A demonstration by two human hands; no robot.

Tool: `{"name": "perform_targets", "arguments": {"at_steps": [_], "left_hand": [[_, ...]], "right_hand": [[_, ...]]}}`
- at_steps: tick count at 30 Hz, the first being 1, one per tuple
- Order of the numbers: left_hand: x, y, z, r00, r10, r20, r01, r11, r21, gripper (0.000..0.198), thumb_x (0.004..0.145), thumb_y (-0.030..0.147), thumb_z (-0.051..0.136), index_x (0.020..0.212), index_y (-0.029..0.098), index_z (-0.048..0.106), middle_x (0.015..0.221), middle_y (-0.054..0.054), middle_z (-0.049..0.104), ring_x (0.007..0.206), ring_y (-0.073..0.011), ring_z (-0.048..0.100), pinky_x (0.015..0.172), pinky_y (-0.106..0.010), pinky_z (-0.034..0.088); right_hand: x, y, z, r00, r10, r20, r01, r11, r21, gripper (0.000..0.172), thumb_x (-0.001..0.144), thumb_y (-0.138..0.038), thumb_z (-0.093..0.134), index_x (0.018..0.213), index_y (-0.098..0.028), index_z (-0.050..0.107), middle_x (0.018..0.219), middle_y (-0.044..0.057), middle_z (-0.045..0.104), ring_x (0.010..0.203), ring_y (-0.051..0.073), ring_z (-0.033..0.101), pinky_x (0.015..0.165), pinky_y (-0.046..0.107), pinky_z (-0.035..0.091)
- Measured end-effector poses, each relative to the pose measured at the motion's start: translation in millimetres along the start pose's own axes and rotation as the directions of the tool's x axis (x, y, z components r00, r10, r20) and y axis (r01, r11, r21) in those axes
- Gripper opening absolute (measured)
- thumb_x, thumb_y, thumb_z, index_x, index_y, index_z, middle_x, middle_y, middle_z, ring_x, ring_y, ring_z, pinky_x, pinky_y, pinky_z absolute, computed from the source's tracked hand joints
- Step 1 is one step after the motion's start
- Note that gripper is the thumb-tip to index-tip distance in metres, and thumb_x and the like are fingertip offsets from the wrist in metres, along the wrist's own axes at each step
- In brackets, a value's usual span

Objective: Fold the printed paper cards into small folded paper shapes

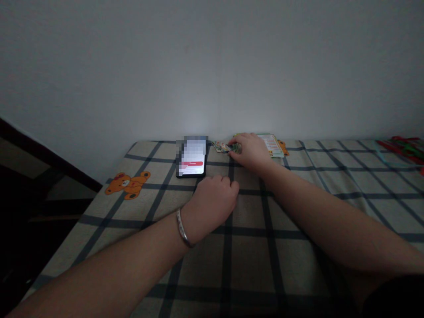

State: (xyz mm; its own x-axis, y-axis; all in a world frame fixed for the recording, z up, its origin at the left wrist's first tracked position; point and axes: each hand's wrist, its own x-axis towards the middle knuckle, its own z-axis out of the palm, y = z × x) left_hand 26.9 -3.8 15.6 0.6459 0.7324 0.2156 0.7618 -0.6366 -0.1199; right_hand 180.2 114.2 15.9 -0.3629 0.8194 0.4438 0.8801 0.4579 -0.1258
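My right hand (251, 152) is by the wall at the far edge of the cloth. Its thumb and fingers close on a small, flat, colourful printed piece (221, 147), whose exact kind I cannot make out. Partly under that hand lies a printed card or leaflet (274, 145) in green, white and yellow. My left hand (217, 198), with a silver bangle (182, 229) on its wrist, rests on the cloth with curled fingers. No object shows in it. Just beyond it lies a phone (192, 164), its screen lit and partly blurred.
A checked cloth (251, 251) covers the surface, with a bear figure (128, 184) on its left and part of another orange figure (283, 148) behind the leaflet. Red and green strands (406, 148) lie at far right. A pale wall (212, 66) stands behind. Left is a dark edge.
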Motion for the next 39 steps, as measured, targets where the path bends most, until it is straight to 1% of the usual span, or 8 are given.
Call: {"name": "perform_targets", "arguments": {"at_steps": [3,8,11,13,20,26,34,39], "left_hand": [[0,0,2.4,1.000,0.001,-0.009,-0.001,1.000,0.003,0.011,0.086,0.018,0.051,0.087,0.014,0.061,0.082,-0.010,0.065,0.079,-0.0262,0.062,0.064,-0.038,0.049],[1,-1,7.1,1.000,0.009,-0.026,-0.009,1.000,0.008,0.010,0.087,0.018,0.052,0.087,0.015,0.061,0.083,-0.009,0.065,0.079,-0.0263,0.062,0.064,-0.038,0.049],[2,-1,7.4,1.000,0.012,-0.027,-0.011,1.000,0.016,0.009,0.087,0.018,0.052,0.086,0.014,0.061,0.083,-0.009,0.066,0.079,-0.0263,0.062,0.063,-0.038,0.049],[2,-2,7.3,0.999,0.017,-0.034,-0.017,1.000,0.021,0.009,0.087,0.018,0.052,0.086,0.014,0.060,0.082,-0.009,0.066,0.079,-0.0260,0.062,0.063,-0.038,0.049],[2,-3,8.1,0.998,0.032,-0.048,-0.031,0.999,0.019,0.007,0.086,0.017,0.054,0.085,0.014,0.060,0.081,-0.009,0.065,0.079,-0.0238,0.062,0.065,-0.035,0.049],[1,-3,8.2,0.998,0.048,-0.051,-0.046,0.998,0.032,0.007,0.086,0.017,0.054,0.086,0.014,0.061,0.082,-0.009,0.065,0.079,-0.0231,0.062,0.067,-0.035,0.050],[2,-2,10.0,0.997,0.051,-0.056,-0.048,0.998,0.046,0.007,0.086,0.017,0.054,0.085,0.014,0.060,0.081,-0.009,0.065,0.077,-0.0233,0.062,0.064,-0.035,0.049],[2,-3,9.6,0.997,0.056,-0.059,-0.054,0.998,0.044,0.007,0.086,0.018,0.054,0.085,0.015,0.060,0.082,-0.009,0.065,0.078,-0.0237,0.061,0.065,-0.036,0.049]], "right_hand": [[-10,12,-9,0.999,-0.050,0.009,0.050,0.999,-0.001,0.036,0.078,-0.036,0.065,0.110,-0.019,0.066,0.113,0.010,0.067,0.106,0.028,0.057,0.095,0.041,0.041],[-37,35,-20,0.997,-0.064,0.053,0.070,0.991,-0.116,0.052,0.080,-0.041,0.063,0.124,-0.014,0.060,0.133,0.014,0.058,0.119,0.032,0.053,0.104,0.045,0.038],[-49,44,-22,0.995,-0.077,0.056,0.085,0.985,-0.153,0.051,0.086,-0.041,0.057,0.129,-0.012,0.056,0.137,0.016,0.054,0.124,0.030,0.050,0.107,0.045,0.036],[-52,47,-22,0.995,-0.075,0.067,0.085,0.984,-0.156,0.045,0.089,-0.038,0.054,0.126,-0.013,0.058,0.133,0.014,0.058,0.122,0.028,0.053,0.105,0.043,0.039],[-53,47,-23,0.999,-0.032,0.039,0.040,0.978,-0.204,0.033,0.090,-0.039,0.054,0.114,-0.021,0.067,0.120,0.008,0.068,0.109,0.029,0.061,0.091,0.043,0.047],[-54,48,-24,0.998,0.045,0.045,-0.038,0.989,-0.142,0.034,0.090,-0.045,0.054,0.111,-0.023,0.069,0.119,0.006,0.068,0.111,0.027,0.061,0.091,0.040,0.047],[-51,45,-27,0.999,0.050,0.020,-0.046,0.984,-0.173,0.030,0.088,-0.043,0.055,0.104,-0.021,0.070,0.115,0.007,0.069,0.105,0.028,0.061,0.085,0.040,0.048],[-42,36,-25,1.000,-0.011,0.019,0.013,0.992,-0.129,0.042,0.091,-0.042,0.048,0.119,-0.016,0.063,0.127,0.010,0.062,0.115,0.027,0.056,0.100,0.040,0.041]]}}
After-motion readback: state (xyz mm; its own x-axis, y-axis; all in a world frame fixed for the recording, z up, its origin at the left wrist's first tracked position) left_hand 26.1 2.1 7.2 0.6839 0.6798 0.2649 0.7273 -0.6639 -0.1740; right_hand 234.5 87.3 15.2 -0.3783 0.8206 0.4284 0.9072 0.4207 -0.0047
